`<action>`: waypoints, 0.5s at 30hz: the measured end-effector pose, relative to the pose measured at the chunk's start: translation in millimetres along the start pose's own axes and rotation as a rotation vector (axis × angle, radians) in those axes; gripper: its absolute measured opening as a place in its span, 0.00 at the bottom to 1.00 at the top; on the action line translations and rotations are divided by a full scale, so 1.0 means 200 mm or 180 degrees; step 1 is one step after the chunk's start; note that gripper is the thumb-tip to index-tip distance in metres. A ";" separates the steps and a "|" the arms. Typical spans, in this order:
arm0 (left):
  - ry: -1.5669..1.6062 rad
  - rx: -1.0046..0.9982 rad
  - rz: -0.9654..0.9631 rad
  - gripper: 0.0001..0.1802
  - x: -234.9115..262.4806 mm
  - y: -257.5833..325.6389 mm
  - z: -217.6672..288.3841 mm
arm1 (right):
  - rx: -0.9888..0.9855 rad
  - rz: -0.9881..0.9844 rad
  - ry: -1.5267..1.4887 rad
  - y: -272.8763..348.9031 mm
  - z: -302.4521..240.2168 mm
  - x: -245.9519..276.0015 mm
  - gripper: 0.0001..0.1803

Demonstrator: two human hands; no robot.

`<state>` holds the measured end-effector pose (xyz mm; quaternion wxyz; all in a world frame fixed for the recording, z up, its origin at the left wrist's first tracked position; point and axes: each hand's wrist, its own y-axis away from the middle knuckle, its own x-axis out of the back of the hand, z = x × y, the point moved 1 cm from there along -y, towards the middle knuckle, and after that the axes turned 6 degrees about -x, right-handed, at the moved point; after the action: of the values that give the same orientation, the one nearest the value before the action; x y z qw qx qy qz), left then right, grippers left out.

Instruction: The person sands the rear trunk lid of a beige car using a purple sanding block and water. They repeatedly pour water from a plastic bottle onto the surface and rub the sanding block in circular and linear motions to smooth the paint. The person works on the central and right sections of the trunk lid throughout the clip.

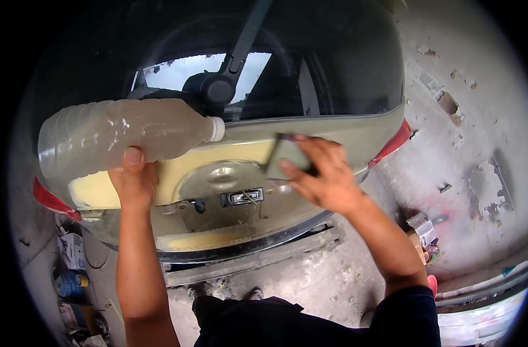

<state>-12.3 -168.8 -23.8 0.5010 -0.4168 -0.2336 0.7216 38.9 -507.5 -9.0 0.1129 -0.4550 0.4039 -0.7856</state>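
Observation:
My left hand [135,176] is closed round a large clear plastic bottle [116,136] of cloudy water. The bottle lies nearly level, its white cap [216,128] pointing right, in front of the car's tailgate [345,136]. Slightly blurred, my right hand [329,178] grips a flat grey-green sanding block [289,161] with dark edges. The block is at the tailgate, beside the right end of a pale yellow filler patch [241,152]; whether it touches the panel I cannot tell. Part of the yellow patch is hidden behind my left hand and the bottle.
Above the panel are the rear window [356,75] and wiper [219,88]. Red tail lights [394,144] flank the tailgate, and a fitting with a loose wire [244,197] sits in its recess. Boxes and a blue can [69,284] stand at lower left; a stained wall [478,115] is right.

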 end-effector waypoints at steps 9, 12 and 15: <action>-0.0086 -0.0085 -0.0018 0.45 0.00 0.00 0.01 | 0.0425 0.0000 0.0313 -0.18 -0.13 -0.08 0.26; 0.0041 -0.0076 0.0025 0.46 -0.02 0.00 -0.01 | 0.0151 -0.0202 0.0374 0.14 0.07 0.03 0.28; -0.0050 -0.0256 0.0192 0.47 -0.05 0.00 -0.03 | -0.0187 -0.0167 0.0363 0.25 0.08 0.04 0.29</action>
<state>-5.7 -177.9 -24.5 0.4600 -0.4379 -0.2536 0.7296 37.3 -553.4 -36.5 0.0556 -0.4230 0.4205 -0.8007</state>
